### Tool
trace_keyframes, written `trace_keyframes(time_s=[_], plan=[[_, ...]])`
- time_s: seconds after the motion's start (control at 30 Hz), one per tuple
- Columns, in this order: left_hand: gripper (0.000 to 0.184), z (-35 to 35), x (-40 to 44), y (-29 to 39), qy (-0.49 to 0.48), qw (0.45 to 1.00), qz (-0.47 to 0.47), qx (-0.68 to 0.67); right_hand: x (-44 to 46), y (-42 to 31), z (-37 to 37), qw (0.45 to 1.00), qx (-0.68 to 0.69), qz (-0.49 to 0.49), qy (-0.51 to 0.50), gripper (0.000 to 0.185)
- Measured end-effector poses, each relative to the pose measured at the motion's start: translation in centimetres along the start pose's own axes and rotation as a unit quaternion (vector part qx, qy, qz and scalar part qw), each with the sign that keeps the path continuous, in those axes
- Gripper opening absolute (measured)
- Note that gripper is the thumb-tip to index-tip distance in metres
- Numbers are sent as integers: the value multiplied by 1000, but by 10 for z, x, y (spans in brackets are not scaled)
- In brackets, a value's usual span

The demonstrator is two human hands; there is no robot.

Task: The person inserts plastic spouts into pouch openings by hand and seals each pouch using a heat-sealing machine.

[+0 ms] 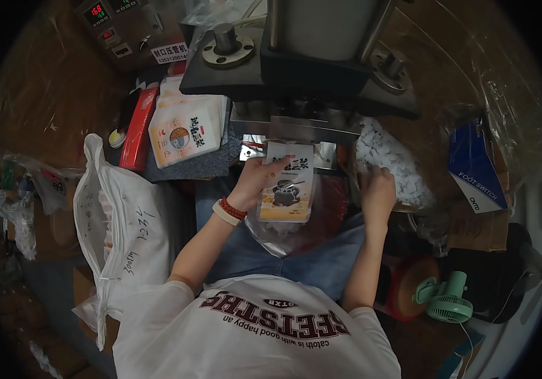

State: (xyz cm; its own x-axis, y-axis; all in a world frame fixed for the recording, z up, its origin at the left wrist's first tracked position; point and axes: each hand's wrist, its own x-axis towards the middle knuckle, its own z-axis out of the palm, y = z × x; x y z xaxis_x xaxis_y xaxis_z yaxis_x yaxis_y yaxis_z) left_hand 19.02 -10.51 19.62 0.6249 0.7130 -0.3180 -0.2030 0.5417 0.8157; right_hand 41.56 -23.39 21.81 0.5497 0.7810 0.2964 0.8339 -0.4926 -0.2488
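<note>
A printed white and orange pouch (288, 189) lies in front of the machine's metal edge, and my left hand (259, 180) holds it by its left side, thumb across its printed face. Below the pouch is a clear plastic bag (277, 239) over my lap. My right hand (377, 184) is at the near left side of a heap of small white pieces (392, 161); its fingers are bent together, and what they hold, if anything, is hidden. A stack of similar pouches (185, 132) rests on a grey cloth to the left.
The press machine (315, 69) stands ahead, with a control box (116, 38) at its left. A white woven sack (125, 234) stands left, a red box (138, 129) behind it. At right are a blue foot switch box (476, 165) and a green fan (450, 306).
</note>
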Motion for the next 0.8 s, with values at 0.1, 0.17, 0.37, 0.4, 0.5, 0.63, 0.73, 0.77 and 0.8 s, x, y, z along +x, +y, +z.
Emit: trace_keyframes(time_s=[0.1, 0.17, 0.37, 0.4, 0.5, 0.63, 0.73, 0.77, 0.8], plan=[[26, -4, -7, 8, 24, 998, -14, 60, 2, 7, 8, 995, 74, -49, 42, 23], [29, -19, -9, 18, 38, 992, -17, 123, 8, 6, 6, 991, 96, -72, 54, 22], [85, -113, -42, 30, 349, 487, 262, 757, -16, -12, -12, 905, 409, 116, 26, 15], [83, -120, -54, 23, 272, 498, 260, 781, -23, -25, -18, 854, 513, 89, 14, 14], [68, -120, -73, 11, 175, 529, 286, 779, -36, -53, -26, 739, 672, -10, -39, 19], [38, -115, -86, 9, 227, 709, 281, 605, -42, -88, -34, 670, 723, -81, -145, 25], [32, -75, -96, 22, 224, 789, 283, 497, -45, -102, -23, 677, 703, -85, -201, 23], [31, -63, -98, 23, 204, 800, 311, 471, -45, -109, -20, 678, 694, -92, -223, 22], [35, -58, -97, 21, 162, 773, 378, 483, -41, -112, -12, 747, 618, -176, -171, 26]])
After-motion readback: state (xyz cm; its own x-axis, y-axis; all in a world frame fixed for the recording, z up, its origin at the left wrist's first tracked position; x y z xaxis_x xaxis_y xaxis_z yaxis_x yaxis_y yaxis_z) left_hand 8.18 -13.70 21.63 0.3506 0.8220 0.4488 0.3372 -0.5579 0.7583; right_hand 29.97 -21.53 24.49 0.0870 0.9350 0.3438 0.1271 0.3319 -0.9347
